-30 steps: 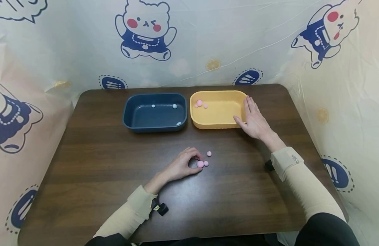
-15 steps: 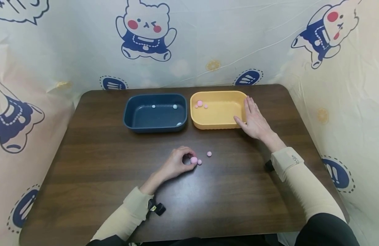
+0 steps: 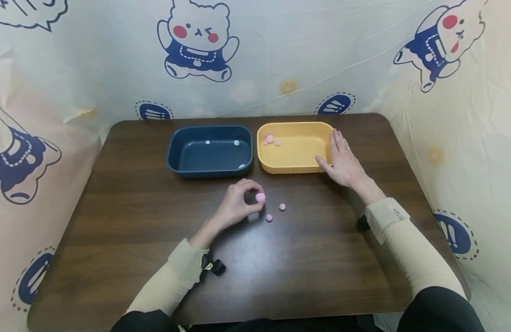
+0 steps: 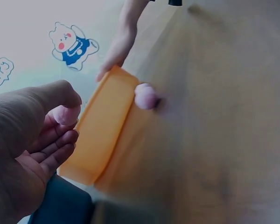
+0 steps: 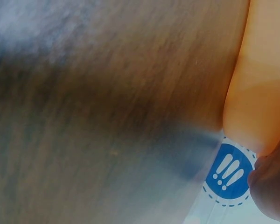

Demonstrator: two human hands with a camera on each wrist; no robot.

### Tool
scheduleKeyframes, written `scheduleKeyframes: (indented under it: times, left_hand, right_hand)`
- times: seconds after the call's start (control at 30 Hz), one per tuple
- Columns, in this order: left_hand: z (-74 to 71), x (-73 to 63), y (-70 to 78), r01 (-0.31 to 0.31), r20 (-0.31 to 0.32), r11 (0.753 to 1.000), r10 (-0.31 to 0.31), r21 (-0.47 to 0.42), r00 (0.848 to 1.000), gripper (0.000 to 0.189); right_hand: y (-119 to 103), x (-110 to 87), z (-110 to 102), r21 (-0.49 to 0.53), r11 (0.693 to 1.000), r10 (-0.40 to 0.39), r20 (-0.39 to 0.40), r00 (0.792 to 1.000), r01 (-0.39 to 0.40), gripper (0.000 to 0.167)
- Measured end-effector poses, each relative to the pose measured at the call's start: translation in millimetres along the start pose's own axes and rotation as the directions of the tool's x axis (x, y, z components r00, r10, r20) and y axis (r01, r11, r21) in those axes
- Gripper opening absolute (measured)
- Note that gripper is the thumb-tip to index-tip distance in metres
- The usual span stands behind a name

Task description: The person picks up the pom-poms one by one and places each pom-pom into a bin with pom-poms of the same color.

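Observation:
My left hand [image 3: 234,206] pinches a large pink ball [image 3: 260,197] between thumb and fingertips, above the brown table in front of the two trays. In the left wrist view the same pink ball [image 4: 66,115] shows at the fingertips. Two smaller pink balls [image 3: 269,218] lie on the table just right of that hand. My right hand [image 3: 346,165], fingers straight, rests against the right end of a yellow tray [image 3: 303,152], its thumb at the front rim. Several pink balls [image 3: 270,139] lie in the tray's left part.
A dark blue tray [image 3: 207,162] stands left of the yellow one, holding a few pale blue pieces [image 3: 236,143]. Both trays sit near the back edge of the brown table [image 3: 127,216]. A printed curtain [image 3: 264,55] hangs behind and at the sides.
My left hand has drawn the large pink ball left, then lifted it toward the trays. A smaller ball beside it shifted left and stays on the table. My right hand has not moved.

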State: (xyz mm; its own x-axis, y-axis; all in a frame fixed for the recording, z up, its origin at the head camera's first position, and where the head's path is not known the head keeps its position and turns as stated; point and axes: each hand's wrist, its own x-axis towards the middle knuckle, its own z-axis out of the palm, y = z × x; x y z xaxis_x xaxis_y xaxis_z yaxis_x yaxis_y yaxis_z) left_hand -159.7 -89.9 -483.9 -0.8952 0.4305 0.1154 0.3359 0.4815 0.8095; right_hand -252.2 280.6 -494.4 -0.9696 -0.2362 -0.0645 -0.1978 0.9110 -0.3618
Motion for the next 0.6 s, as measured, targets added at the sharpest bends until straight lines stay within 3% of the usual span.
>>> scheduleKeyframes:
  times: [0.17, 0.33, 0.6]
  left_hand:
    - [-8.5, 15.3, 0.8, -0.040, -0.039, 0.999, 0.040, -0.009, 0.998, 0.024]
    - [-15.3, 28.6, -2.2, -0.043, -0.055, 0.999, 0.042, -0.015, 0.998, 0.025]
    - [-14.8, 43.6, -4.7, -0.066, -0.076, 0.997, 0.064, -0.032, 0.995, 0.026]
  right_hand:
    - [-1, 0.1, -1, 0.006, 1.000, 0.001, -0.005, 1.000, -0.001, 0.103]
    - [-2, 0.4, -1, 0.006, 1.000, 0.003, -0.007, 1.000, -0.003, 0.103]
    - [-2, 0.3, 0, 0.003, 1.000, 0.010, -0.002, 1.000, -0.010, 0.102]
